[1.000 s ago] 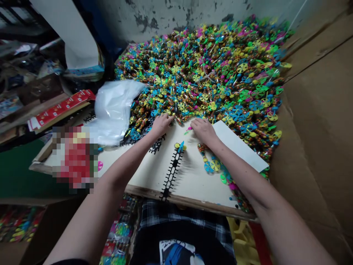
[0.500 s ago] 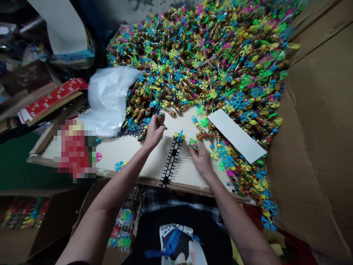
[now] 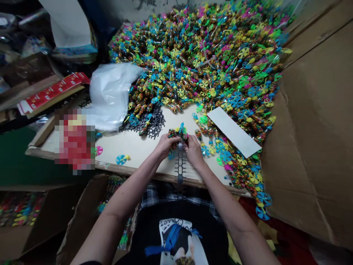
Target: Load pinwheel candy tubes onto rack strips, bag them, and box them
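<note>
My left hand pinches a small clear candy tube filled with coloured balls, at the top of a black plastic clip strip. Opposite it, my right hand has its fingers closed on another candy tube with a green fan, close against the same strip. A blue fan stands up between the two hands. The strip runs down from my fingers over the table's front edge. My fingers partly cover the tubes and the strip's upper end.
A big heap of candy tubes with fan tops covers the back and right of the table. A white card lies on its right part. Clear bags and black strips lie left. A cardboard wall stands right.
Both hands have come together at the strip's top, each with a candy tube. The strip has shifted right and now hangs past the table's front edge. The camera view has shifted slightly.
</note>
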{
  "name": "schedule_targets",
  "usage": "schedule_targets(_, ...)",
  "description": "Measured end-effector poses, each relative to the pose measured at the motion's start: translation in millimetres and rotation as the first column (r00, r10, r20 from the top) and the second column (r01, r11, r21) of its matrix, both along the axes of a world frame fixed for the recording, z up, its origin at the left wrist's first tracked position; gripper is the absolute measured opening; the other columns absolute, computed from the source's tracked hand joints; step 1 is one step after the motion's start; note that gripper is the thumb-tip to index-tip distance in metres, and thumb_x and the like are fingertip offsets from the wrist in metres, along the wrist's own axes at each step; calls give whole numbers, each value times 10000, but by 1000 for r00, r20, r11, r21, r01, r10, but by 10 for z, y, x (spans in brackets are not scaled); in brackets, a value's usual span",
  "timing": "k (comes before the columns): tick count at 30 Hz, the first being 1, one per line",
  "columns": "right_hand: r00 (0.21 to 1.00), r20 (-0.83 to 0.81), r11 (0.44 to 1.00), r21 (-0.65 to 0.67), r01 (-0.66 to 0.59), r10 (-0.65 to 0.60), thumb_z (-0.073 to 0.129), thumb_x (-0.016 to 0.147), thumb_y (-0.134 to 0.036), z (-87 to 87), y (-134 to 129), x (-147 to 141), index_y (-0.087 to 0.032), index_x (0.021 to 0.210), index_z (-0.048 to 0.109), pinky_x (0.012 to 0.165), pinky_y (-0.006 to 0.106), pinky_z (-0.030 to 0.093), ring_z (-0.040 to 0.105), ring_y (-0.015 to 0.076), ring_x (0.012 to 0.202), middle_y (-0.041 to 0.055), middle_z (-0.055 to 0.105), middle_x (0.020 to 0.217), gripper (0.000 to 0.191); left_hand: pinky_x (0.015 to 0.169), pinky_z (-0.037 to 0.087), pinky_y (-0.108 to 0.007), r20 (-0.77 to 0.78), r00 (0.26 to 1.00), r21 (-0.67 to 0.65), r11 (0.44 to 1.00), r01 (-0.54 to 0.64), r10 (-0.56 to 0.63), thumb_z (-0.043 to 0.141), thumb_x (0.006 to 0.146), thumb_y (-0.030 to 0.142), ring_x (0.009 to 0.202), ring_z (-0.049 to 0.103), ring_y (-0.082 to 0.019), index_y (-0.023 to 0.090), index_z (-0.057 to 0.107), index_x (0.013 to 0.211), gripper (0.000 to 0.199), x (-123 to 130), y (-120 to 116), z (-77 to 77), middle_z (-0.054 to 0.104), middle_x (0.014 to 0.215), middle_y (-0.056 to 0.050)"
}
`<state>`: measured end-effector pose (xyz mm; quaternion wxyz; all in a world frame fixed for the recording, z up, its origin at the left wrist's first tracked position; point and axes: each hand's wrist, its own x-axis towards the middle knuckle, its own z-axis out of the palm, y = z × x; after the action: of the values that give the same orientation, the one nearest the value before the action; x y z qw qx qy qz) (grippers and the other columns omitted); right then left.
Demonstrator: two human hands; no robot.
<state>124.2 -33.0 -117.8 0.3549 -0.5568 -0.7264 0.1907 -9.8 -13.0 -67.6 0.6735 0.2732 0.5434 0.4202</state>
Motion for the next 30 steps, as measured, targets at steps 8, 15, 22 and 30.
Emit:
schedule_targets(8, 1000, 19, 1000, -11, -17, 17, 443, 800, -124, 4, 7, 36, -143, 1012, 579, 776, 355, 484, 572, 233, 829, 111, 598, 895, 253, 436, 298, -188, 35, 999, 61, 998, 11, -13, 707, 512, 178, 447, 424, -52, 135, 549, 621, 197, 87, -32, -11, 521, 522, 42)
schedule_targets(15, 988, -110, 994, -39, 106, -110, 447, 868, -272, 34, 5, 98, -199, 950, 598, 762, 333, 481, 584, 209, 803, 66, 625, 875, 186, 502, 392, -190, 182, 983, 10, 1000, -9, 7, 550, 645, 119, 498, 499, -69, 144, 547, 879, 235, -91, 23, 62, 553, 642, 15)
schedule_targets(22, 979, -172, 993, -50, 107, -114, 403, 866, -240, 35, -3, 86, -189, 1001, 605, 788, 333, 487, 599, 207, 829, 76, 639, 903, 248, 627, 457, -223, -75, 994, 68, 994, 88, -83, 572, 678, 95, 620, 585, -87, 202, 425, 1362, 708, -275, 39, -31, 550, 730, 35)
schedule_targets(30, 978, -155, 988, -82, 128, -140, 356, 863, -177, 39, -23, 85, -207, 996, 609, 776, 332, 495, 593, 205, 812, 66, 631, 880, 288, 737, 459, -298, -857, 484, 227, 716, 660, -175, 453, 735, 14, 776, 596, -174, 209, 667, 1080, 451, -274, 121, -185, 635, 856, -59)
